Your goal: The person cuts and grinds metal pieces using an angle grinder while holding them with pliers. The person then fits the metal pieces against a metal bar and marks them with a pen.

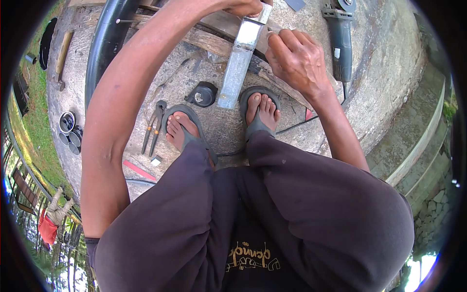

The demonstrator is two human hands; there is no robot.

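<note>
A long grey galvanised metal bar (236,73) slants between my feet toward the top of the view, with a shinier patch near its upper part. My left hand (245,8), cut off by the top edge, has its fingers curled against the bar's upper end. To the right of the bar, my right hand (297,61) is closed with the knuckles up. Its thumb and forefinger are pinched together near the bar, and whatever they hold is too small or hidden to name. Weathered wooden pieces (209,45) lie beneath the bar.
A black tape measure (202,94) and pincers (154,127) lie near my left foot. An angle grinder (342,48) with its cord rests at right. A hammer (62,58), black pipe (104,53) and small black cups (70,130) are at left. Someone in red (47,228) is beyond.
</note>
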